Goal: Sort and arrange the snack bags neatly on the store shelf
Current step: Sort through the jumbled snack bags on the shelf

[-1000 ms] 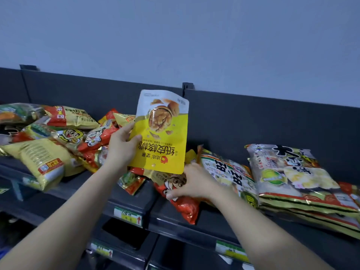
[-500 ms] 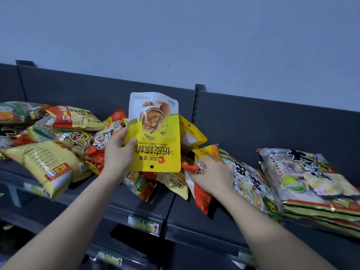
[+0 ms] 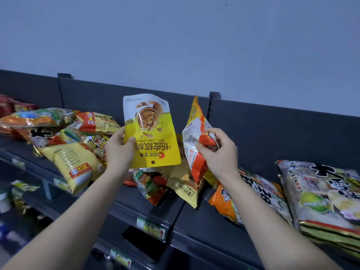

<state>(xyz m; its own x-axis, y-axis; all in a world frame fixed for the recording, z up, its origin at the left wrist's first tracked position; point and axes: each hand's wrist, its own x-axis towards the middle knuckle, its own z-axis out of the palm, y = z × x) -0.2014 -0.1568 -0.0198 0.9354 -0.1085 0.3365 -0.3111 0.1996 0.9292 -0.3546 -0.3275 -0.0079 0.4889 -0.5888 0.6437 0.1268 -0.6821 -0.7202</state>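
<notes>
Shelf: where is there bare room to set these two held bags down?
Bare shelf lies between the yellow chip bag and the orange cartoon bag. The left heap and the right stack are crowded.

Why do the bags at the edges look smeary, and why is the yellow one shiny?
Head view: dim, bluish light; the yellow walnut bag in the left hand and the orange and white bag in the right hand are sharp; a pale glare streak crosses the walnut bag's film; the stacked bags at the right edge are smeared by blur.
</notes>
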